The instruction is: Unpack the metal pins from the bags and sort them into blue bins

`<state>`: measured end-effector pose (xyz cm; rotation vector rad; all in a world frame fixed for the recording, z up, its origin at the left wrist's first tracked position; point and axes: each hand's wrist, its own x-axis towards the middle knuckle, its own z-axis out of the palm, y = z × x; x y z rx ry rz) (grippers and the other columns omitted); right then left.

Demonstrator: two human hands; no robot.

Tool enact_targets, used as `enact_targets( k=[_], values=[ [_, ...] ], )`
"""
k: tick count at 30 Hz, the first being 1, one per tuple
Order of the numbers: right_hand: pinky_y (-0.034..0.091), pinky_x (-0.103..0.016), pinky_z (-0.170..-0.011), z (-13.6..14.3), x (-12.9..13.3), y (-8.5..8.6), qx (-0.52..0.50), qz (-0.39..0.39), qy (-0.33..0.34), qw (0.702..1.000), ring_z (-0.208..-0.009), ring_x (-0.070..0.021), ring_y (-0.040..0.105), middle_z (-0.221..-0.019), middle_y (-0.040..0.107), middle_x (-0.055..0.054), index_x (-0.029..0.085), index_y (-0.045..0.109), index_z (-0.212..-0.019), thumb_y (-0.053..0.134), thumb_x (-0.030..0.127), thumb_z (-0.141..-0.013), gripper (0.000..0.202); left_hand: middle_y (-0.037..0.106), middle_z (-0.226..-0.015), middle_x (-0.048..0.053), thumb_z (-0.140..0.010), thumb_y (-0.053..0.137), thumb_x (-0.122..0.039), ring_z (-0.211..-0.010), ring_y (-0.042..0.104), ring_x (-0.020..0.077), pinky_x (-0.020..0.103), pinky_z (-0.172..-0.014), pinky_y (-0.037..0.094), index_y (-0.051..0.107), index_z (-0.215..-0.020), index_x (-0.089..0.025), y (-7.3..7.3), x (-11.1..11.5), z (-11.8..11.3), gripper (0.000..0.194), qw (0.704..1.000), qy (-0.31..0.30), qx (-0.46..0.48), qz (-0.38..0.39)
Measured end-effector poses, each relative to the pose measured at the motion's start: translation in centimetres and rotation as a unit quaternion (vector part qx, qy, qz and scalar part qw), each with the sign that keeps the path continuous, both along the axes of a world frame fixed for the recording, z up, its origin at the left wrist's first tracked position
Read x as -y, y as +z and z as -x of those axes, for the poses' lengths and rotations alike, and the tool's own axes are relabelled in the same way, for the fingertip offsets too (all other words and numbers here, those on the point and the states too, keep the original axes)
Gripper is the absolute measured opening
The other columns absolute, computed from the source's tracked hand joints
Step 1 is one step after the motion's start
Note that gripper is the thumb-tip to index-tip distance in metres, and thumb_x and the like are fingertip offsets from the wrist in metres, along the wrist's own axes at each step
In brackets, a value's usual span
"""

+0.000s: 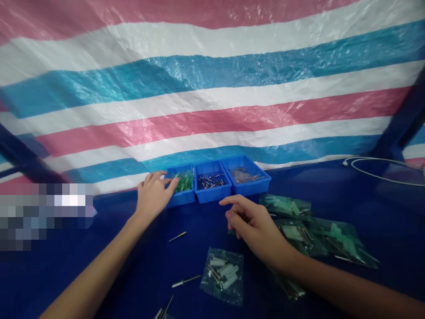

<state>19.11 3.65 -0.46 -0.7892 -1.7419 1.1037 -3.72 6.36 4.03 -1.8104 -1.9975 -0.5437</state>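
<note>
My left hand (154,190) reaches over the left edge of a blue bin (181,199) filled with green plastic wall plugs (184,180). Its fingers are bent and apart, the thumb near the plugs; I see nothing held. My right hand (250,219) is over the blue table right of centre, index finger stretched out and the others loosely curled, with nothing visible in it. Below it lies a clear bag (222,277) of white plugs and metal pins. Loose pins that look like blind rivets (186,281) lie left of that bag.
A middle blue bin (213,194) holds dark-headed metal pins, and a right blue bin (254,188) holds bagged or thin metal pieces. Several filled clear bags (345,241) lie beyond my right forearm. A white cable (381,175) loops at the far right. Striped sheeting (212,102) hangs behind.
</note>
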Motion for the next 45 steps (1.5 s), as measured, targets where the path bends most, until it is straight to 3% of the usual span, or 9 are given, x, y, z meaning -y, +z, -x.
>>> enact_targets(
  k=[5,7,13,16,19,25,30,38,45],
  values=[
    [0.037,-0.021,-0.044,0.0,-0.1,-0.2,0.015,-0.012,-0.015,1.000,-0.048,-0.0096,0.047,-0.054,0.050,0.004,0.018,0.058,-0.089,0.042,0.020,-0.078,0.019,0.049,-0.128,0.014,-0.086,0.043,-0.039,-0.122,0.037,0.0323,0.053,-0.096,0.030,0.060,-0.110,-0.013,1.1,1.4,-2.4,0.040,0.999,-0.021,-0.016,-0.029],
    [0.037,-0.021,-0.044,0.0,-0.1,-0.3,0.011,-0.009,-0.015,1.000,-0.048,-0.0092,0.047,-0.055,0.051,0.004,0.017,0.058,-0.087,0.042,0.017,-0.076,0.019,0.056,-0.118,0.012,-0.086,0.043,-0.034,-0.115,0.044,0.0272,0.045,-0.097,0.033,0.060,-0.108,-0.013,1.4,2.6,-4.0,0.035,0.991,-0.114,0.004,-0.064],
    [0.036,-0.020,-0.043,-0.4,-0.2,-0.2,-0.036,0.028,-0.033,0.998,-0.044,-0.0075,0.045,-0.053,0.050,0.005,0.017,0.056,-0.076,0.041,0.016,-0.073,0.016,0.059,-0.115,0.007,-0.073,0.062,-0.039,-0.103,0.055,0.0253,0.040,-0.086,0.045,0.048,-0.124,-0.026,0.2,7.7,-6.9,0.054,0.880,-0.345,0.138,0.297],
    [0.035,-0.020,-0.041,-0.5,-0.4,0.0,-0.058,0.069,-0.043,0.995,-0.041,-0.0069,0.044,-0.052,0.050,0.006,0.017,0.055,-0.078,0.040,0.016,-0.073,0.016,0.050,-0.129,0.008,-0.063,0.072,-0.041,-0.117,0.045,0.0303,0.045,-0.095,0.038,0.047,-0.126,-0.028,-0.7,8.8,-6.4,0.069,0.862,-0.341,0.150,0.343],
    [0.033,-0.019,-0.040,-0.5,-0.6,0.1,-0.058,0.079,-0.041,0.994,-0.040,-0.0066,0.042,-0.051,0.049,0.006,0.017,0.055,-0.077,0.040,0.015,-0.073,0.015,0.052,-0.126,0.005,-0.065,0.072,-0.039,-0.117,0.046,0.0284,0.043,-0.098,0.036,0.059,-0.110,-0.029,-1.1,8.8,-6.0,0.048,0.860,-0.348,0.139,0.345],
    [0.034,-0.020,-0.043,-0.4,-0.3,0.0,-0.041,0.046,-0.035,0.997,-0.043,-0.0074,0.043,-0.052,0.049,0.006,0.017,0.055,-0.074,0.039,0.014,-0.074,0.016,0.065,-0.102,0.003,-0.085,0.048,-0.018,-0.097,0.057,0.0207,0.035,-0.087,0.039,0.063,-0.099,-0.024,-1.1,8.7,-6.5,0.021,0.875,-0.395,0.103,0.259],
    [0.034,-0.022,-0.050,-0.9,0.3,1.4,0.000,-0.032,-0.018,0.999,-0.057,-0.0106,0.048,-0.062,0.052,0.002,0.018,0.055,-0.078,0.042,0.025,-0.082,0.015,0.063,-0.073,0.001,-0.087,0.045,-0.028,-0.068,0.057,0.0166,0.028,-0.064,0.040,0.061,-0.079,-0.018,-0.2,8.2,-7.2,0.020,0.901,-0.313,0.234,0.189],
    [0.033,-0.020,-0.043,-1.0,-0.1,1.6,0.075,0.084,0.095,0.989,-0.045,-0.0077,0.045,-0.054,0.048,0.003,0.017,0.045,-0.064,0.037,0.042,-0.089,0.036,0.049,-0.053,-0.007,-0.075,0.062,-0.033,-0.047,0.047,0.0106,0.021,-0.048,0.034,0.046,-0.099,-0.019,-1.2,5.8,-8.1,0.032,0.746,-0.301,0.555,0.209],
    [0.035,-0.016,-0.042,-1.0,-1.1,0.4,0.079,0.152,0.165,0.971,-0.042,-0.0047,0.045,-0.055,0.051,0.004,0.015,0.050,-0.068,0.044,0.033,-0.088,0.028,0.049,-0.054,-0.005,-0.081,0.054,-0.034,-0.046,0.045,0.0100,0.022,-0.044,0.026,0.051,-0.099,-0.019,-3.2,5.0,-6.8,0.024,0.759,-0.293,0.553,0.180]
  ],
)
